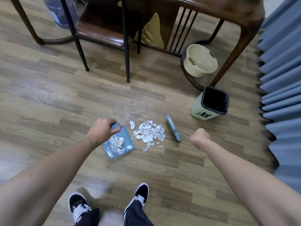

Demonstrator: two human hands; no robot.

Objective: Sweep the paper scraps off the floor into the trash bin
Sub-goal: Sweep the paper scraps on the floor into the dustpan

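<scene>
A pile of white paper scraps [150, 132] lies on the wooden floor in the middle of the view. To its left rests a light blue dustpan [119, 144] with some scraps inside; my left hand [102, 131] is shut on its handle. To the right of the pile a blue broom head [173, 128] stands on the floor, and my right hand [199, 138] grips its thin metal handle. A pale green trash bin [210, 103] with a black liner stands open further right, behind the broom.
A dark chair [104, 35] and a brown wooden table [228, 15] stand ahead. A cream basin [200, 61] sits on the table's base. A blue curtain [281, 79] hangs along the right. My shoes [136, 198] are at the bottom.
</scene>
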